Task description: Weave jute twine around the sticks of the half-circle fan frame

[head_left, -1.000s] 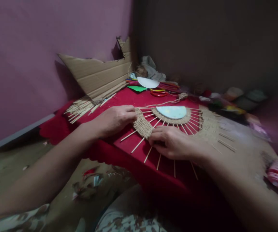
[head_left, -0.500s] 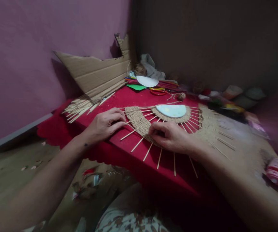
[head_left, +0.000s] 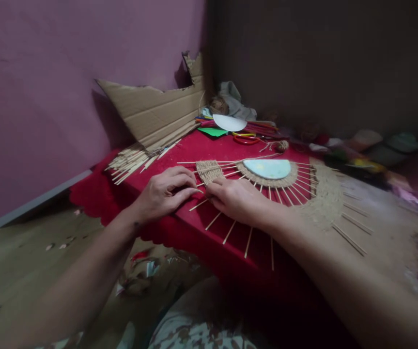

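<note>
A fan-shaped frame of thin wooden sticks [head_left: 248, 242] spreads from a pale blue half-disc [head_left: 269, 168] edged with woven twine. Another band of jute twine [head_left: 209, 170] is woven across the sticks farther out. At the left end of the frame, my left hand [head_left: 168, 191] has curled fingers and thumb closing on the end of a stick. My right hand [head_left: 234, 196] is closed at the lower edge of the woven band, its fingertips on the twine and partly hidden. It covers the middle of the band.
The frame lies on a red cloth [head_left: 172, 223] over a table. Behind it are a bundle of loose sticks [head_left: 129, 162], leaning cardboard [head_left: 158, 114], red-handled scissors [head_left: 245, 139], a white half-disc [head_left: 229, 122] and a small twine ball [head_left: 282, 146]. Scraps [head_left: 152, 268] litter the floor.
My right hand has moved left along the woven band, closer to my left hand. My left hand remains by the stick ends. The whole view has shifted slightly.
</note>
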The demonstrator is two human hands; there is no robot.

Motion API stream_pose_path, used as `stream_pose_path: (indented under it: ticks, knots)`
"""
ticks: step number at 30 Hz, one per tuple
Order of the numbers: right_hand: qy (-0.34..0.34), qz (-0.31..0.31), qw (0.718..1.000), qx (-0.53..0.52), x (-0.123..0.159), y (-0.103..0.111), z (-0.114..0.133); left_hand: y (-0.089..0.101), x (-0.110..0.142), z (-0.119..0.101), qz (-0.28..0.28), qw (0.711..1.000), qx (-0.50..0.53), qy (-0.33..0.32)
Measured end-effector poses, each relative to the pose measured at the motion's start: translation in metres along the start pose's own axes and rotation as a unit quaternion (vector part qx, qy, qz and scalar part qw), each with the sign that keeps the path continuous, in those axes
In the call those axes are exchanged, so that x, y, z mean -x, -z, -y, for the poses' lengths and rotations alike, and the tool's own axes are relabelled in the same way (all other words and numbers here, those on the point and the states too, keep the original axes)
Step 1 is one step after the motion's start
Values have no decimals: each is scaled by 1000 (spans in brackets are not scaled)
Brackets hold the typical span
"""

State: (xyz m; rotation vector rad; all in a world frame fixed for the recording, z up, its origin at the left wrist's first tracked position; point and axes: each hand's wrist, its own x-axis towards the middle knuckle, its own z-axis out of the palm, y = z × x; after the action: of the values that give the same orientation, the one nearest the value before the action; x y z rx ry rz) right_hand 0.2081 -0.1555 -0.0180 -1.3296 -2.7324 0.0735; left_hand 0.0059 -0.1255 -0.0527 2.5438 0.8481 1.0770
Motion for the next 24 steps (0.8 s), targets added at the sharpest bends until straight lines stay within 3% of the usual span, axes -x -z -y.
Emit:
stream_pose_path:
  ticks: [8,17,24]
  knots:
    - [37,3,998,53,-1,-9,-2,19,3,-7,130,990,46,-22]
    - [29,0,997,65,0,-12,-2,26,18,-9,131,988,22,-78]
    - [41,-31,997,50,2,-15,-4,27,15,-11,137,986,-3,-92]
